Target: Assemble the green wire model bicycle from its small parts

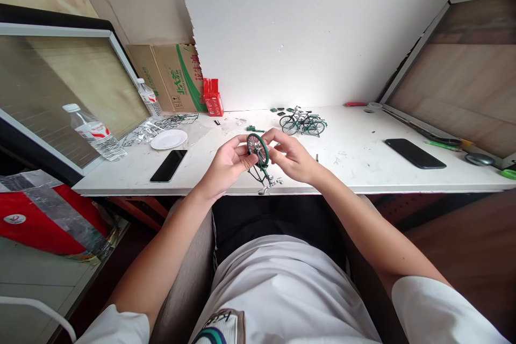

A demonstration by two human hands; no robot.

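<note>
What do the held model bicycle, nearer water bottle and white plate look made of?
Model bicycle: metal or plastic, glossy; silvery parts glint. Nearer water bottle: clear, shiny plastic, likely; see-through with highlights. White plate: paper, foam or plastic, seemingly smooth; plain pale surface.

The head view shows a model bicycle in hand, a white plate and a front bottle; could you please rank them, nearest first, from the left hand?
1. Model bicycle: held in the left hand.
2. White plate: to the left.
3. Front bottle: farther left.
</note>
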